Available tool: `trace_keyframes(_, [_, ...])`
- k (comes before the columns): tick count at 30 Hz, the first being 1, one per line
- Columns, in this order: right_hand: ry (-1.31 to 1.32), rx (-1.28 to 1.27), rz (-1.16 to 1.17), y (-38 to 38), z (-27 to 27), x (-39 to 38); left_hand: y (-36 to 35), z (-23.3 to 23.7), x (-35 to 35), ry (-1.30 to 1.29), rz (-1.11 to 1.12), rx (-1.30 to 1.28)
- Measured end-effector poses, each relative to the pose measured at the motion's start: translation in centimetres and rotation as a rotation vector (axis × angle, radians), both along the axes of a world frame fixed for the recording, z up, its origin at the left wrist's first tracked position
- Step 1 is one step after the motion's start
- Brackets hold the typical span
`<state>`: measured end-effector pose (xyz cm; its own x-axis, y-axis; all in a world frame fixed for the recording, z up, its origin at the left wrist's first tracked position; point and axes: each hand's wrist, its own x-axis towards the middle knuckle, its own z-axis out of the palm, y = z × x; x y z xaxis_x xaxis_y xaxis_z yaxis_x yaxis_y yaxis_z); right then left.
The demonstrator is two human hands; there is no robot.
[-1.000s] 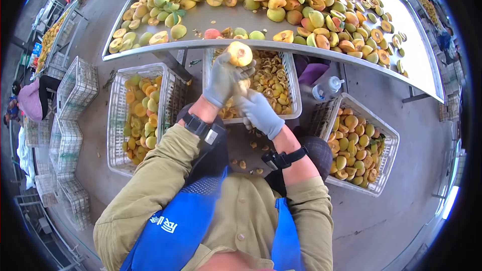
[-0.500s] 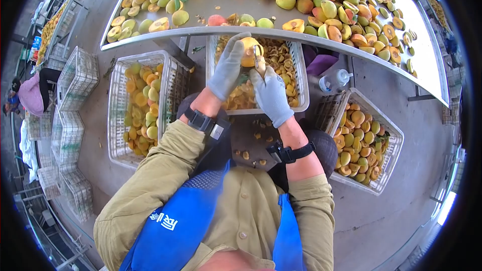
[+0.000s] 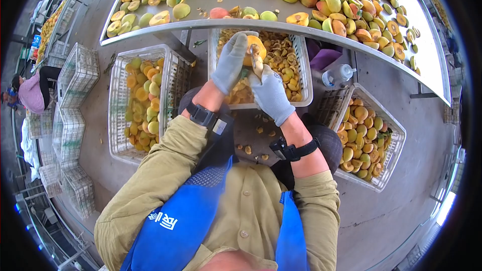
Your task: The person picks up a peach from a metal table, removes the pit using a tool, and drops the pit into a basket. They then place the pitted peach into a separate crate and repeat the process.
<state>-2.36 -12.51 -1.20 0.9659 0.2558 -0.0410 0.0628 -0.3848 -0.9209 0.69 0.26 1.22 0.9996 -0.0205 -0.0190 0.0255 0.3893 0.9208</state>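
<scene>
My left hand (image 3: 231,65), in a pale grey glove, is closed around a cut yellow peach (image 3: 260,44), its orange flesh facing up. Gripped in my gloved right hand (image 3: 272,95) is a small pitting tool (image 3: 257,61) with a light brown handle; its tip meets the peach. A ring-like metal end showed on it a moment ago but is hard to make out now. Both hands are above a white crate (image 3: 304,70) of small peach pieces and scraps, just below the metal table edge.
The metal table (image 3: 241,1) carries many halved peaches. White crates of peach halves stand at left (image 3: 116,105) and right (image 3: 389,170). A clear plastic jug (image 3: 337,75) is near the right crate. Stacked crates (image 3: 75,80) and a person in pink (image 3: 31,93) are farther left.
The pitting tool has turned against the peach, so its metal loop no longer shows clearly. Both hands stay almost in place, and the whole view has shifted slightly.
</scene>
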Motion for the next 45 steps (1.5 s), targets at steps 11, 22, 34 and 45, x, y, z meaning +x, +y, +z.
trace_keyframes(11, [0.565, 0.397, 0.034, -0.2, 4.7, -0.6, -0.8, -1.4, 0.0, -0.069, 0.141, 0.172])
trace_keyframes(22, [0.392, 0.029, 0.193, -2.2, 3.7, -0.3, 0.8, -1.0, 0.4, 0.037, -0.167, 0.190])
trace_keyframes(34, [0.033, -0.072, 0.100, -1.4, -0.4, -1.0, 1.0, -4.6, 1.2, -0.060, -0.137, 0.309])
trace_keyframes(45, [0.799, 0.673, 0.091, -0.7, 4.1, -2.1, 0.3, -2.8, 0.1, -0.051, -0.070, 0.197])
